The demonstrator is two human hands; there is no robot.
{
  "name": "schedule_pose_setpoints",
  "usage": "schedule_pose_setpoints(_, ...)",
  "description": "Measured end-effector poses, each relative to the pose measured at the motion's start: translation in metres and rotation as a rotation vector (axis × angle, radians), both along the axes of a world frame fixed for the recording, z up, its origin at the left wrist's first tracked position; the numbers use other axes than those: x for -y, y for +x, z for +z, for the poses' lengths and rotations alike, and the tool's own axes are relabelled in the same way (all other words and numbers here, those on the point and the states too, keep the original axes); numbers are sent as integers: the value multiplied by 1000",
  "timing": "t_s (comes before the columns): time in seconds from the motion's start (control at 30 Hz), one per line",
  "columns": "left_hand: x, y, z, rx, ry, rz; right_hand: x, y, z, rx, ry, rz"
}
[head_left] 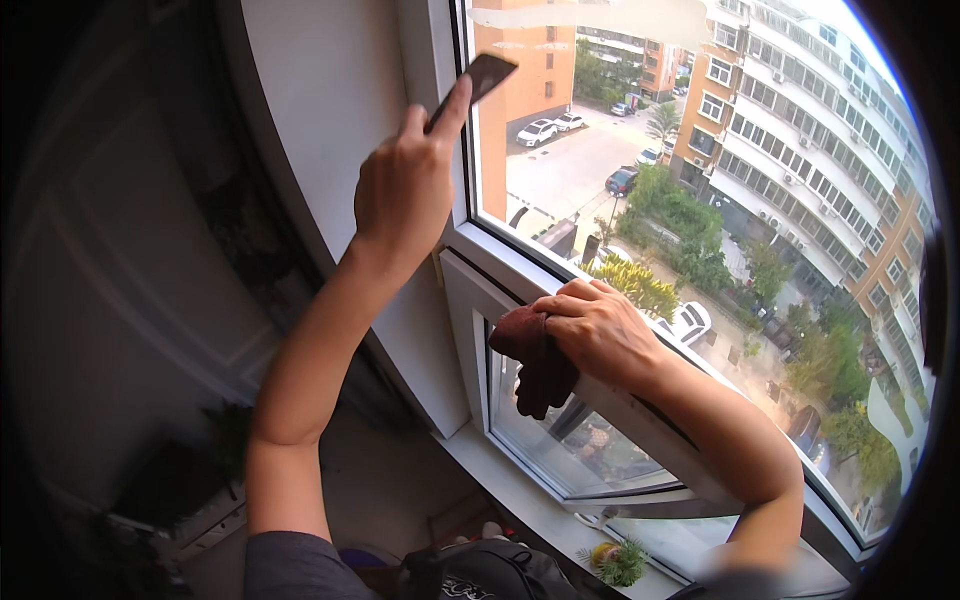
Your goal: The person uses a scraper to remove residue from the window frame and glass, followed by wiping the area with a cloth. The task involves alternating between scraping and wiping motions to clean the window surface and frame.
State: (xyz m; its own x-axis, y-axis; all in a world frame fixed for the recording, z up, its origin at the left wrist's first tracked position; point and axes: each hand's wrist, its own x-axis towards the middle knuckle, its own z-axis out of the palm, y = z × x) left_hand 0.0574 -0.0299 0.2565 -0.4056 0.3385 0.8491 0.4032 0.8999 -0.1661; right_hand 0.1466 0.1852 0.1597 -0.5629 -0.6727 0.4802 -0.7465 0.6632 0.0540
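My left hand (405, 190) is raised at the upper part of the window, closed around the handle of a dark flat-bladed scraper (492, 76). Its index finger stretches along the tool, and the blade lies over the glass pane (540, 190) near the left frame; whether it touches is hard to tell. My right hand (605, 330) rests on the window's crossbar, gripping a crumpled reddish-brown cloth (540, 365) that hangs down in front of the lower sash (465, 300). A whitish film (600, 18) smears the top of the glass, and another whitish patch (895, 420) shows at the right.
The lower sash is tilted inward above the windowsill (500, 485). On the sill stands a small potted plant (620, 562). A pale wall reveal (330, 130) borders the window on the left. Outside are buildings, trees and parked cars. The room at left is dark.
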Motion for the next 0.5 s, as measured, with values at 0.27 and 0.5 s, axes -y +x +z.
schedule_pose_setpoints(0.27, 3, -4, -8, 23, 6, -31, 0, 0, 0, 13, 10, -29)
schedule_pose_setpoints(0.5, 4, -2, -12, 40, -19, -13, 0, 0, 1, 18, 17, -25)
